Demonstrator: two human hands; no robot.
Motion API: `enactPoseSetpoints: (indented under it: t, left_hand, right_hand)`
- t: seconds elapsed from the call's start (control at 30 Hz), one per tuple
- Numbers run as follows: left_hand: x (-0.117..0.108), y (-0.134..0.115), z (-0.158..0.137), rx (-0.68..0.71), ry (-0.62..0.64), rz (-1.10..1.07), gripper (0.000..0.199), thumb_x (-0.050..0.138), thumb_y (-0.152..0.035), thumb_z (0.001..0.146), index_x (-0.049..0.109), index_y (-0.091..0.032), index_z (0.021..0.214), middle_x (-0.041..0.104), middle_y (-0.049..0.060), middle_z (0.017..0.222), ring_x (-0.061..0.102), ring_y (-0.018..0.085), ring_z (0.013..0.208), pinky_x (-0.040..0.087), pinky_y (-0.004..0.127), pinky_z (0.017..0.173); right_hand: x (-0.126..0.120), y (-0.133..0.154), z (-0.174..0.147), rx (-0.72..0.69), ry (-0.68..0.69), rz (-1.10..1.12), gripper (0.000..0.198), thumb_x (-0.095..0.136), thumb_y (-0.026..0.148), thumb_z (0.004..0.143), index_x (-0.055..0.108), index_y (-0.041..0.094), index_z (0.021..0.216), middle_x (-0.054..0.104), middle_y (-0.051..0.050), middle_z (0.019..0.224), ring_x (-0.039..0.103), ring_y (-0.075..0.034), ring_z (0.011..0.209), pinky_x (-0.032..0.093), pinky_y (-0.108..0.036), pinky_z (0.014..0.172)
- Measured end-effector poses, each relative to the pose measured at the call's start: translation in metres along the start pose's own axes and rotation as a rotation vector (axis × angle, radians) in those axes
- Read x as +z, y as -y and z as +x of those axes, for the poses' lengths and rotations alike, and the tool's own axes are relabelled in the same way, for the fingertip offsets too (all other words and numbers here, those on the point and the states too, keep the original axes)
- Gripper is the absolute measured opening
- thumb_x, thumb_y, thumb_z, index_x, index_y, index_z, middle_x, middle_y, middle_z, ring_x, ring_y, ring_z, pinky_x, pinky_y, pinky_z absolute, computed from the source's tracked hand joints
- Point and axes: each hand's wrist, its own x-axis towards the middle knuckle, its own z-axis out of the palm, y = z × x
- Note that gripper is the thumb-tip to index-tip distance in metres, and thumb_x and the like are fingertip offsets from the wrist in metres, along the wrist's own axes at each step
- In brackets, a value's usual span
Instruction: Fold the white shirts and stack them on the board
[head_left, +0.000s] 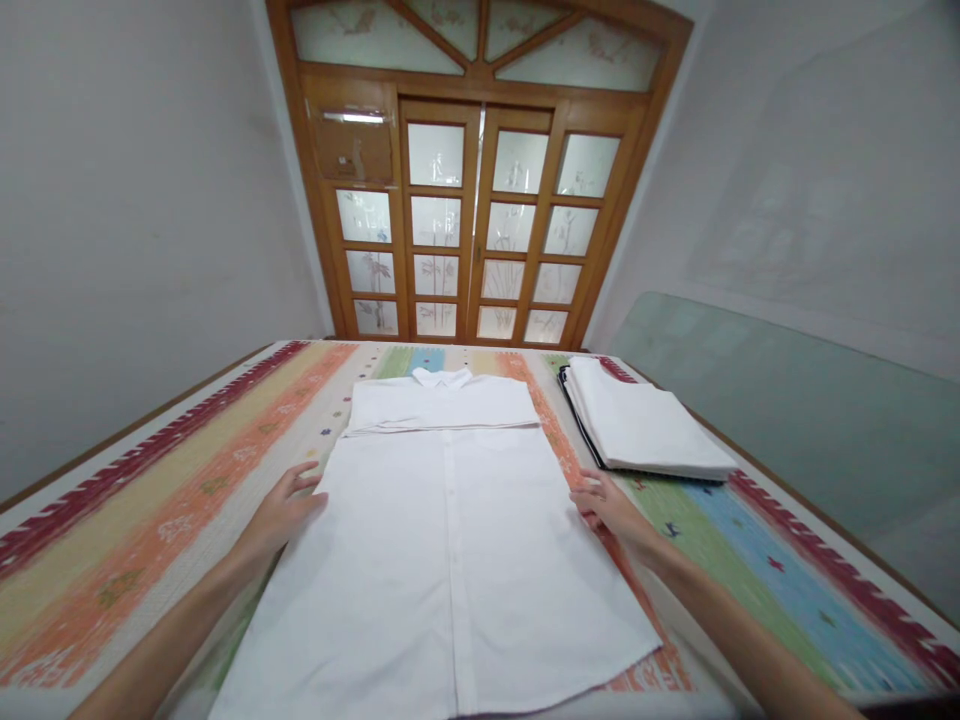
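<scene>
A white button-up shirt (397,540) lies spread on the patterned cloth, collar at the far end and button placket up. Its sleeves are folded across the chest, just below the collar. My left hand (289,508) is at the shirt's left edge, thumb on the fabric and fingers apart. At the opposite edge is my right hand (606,502), its fingers curled at the fabric's border. Whether those right fingers pinch the cloth is hard to make out. The hem runs toward me and partly leaves the view at the bottom.
A stack of folded white and dark garments (645,420) sits on the right of the bed-like surface. A striped, colourful cloth (150,530) covers that surface. Beyond stand wooden doors with glass panes (472,220). A pale green panel (787,390) leans along the right wall.
</scene>
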Motion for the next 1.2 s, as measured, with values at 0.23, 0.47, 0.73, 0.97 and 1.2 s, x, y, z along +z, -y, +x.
enactPoseSetpoints:
  t: [0.23,0.47,0.73,0.97,1.2]
  left_hand:
    - [0.003,-0.008,0.001,-0.114,0.156,-0.137,0.086,0.080,-0.044,0.059,0.045,-0.026,0.135,0.072,0.004,0.092,0.071,0.024,0.077,0.057,0.033,0.066]
    - [0.003,-0.029,0.004,-0.038,0.293,-0.022,0.073,0.081,-0.060,0.046,0.070,-0.019,0.105,0.072,0.006,0.101,0.068,0.025,0.087,0.055,0.029,0.070]
    - [0.009,-0.023,0.026,0.040,0.163,-0.102,0.073,0.082,-0.064,0.041,0.074,-0.016,0.096,0.072,0.011,0.105,0.067,0.025,0.090,0.053,0.027,0.068]
    - [0.010,-0.022,0.025,0.033,0.156,-0.093,0.079,0.080,-0.062,0.045,0.072,-0.012,0.105,0.072,0.006,0.073,0.065,0.021,0.065,0.050,0.028,0.055]
    - [-0.006,-0.028,0.024,0.150,0.173,0.139,0.067,0.072,-0.069,0.048,0.076,-0.014,0.087,0.071,0.005,0.069,0.062,0.021,0.064,0.046,0.025,0.054]
  right_hand:
    - [0.000,0.010,0.017,0.110,0.173,-0.231,0.034,0.066,0.044,0.073,0.063,0.016,0.093,0.056,0.003,0.056,0.043,-0.009,0.040,0.025,-0.020,0.036]
    - [0.019,0.015,0.039,-0.069,0.108,-0.185,0.037,0.075,0.035,0.060,0.061,0.018,0.090,0.067,-0.004,0.081,0.063,-0.021,0.077,0.048,-0.028,0.066]
    - [0.017,0.009,0.050,-0.057,0.142,0.118,0.054,0.080,0.043,0.057,0.063,0.019,0.102,0.071,-0.004,0.084,0.066,-0.021,0.073,0.052,-0.032,0.066]
    - [-0.005,0.000,0.058,-0.034,0.154,0.105,0.051,0.084,0.052,0.051,0.073,0.016,0.086,0.072,-0.006,0.078,0.064,-0.019,0.068,0.050,-0.028,0.063]
    - [-0.026,0.012,0.043,-0.060,0.307,-0.017,0.080,0.083,0.050,0.055,0.065,0.013,0.123,0.074,-0.005,0.080,0.066,-0.019,0.066,0.052,-0.028,0.062]
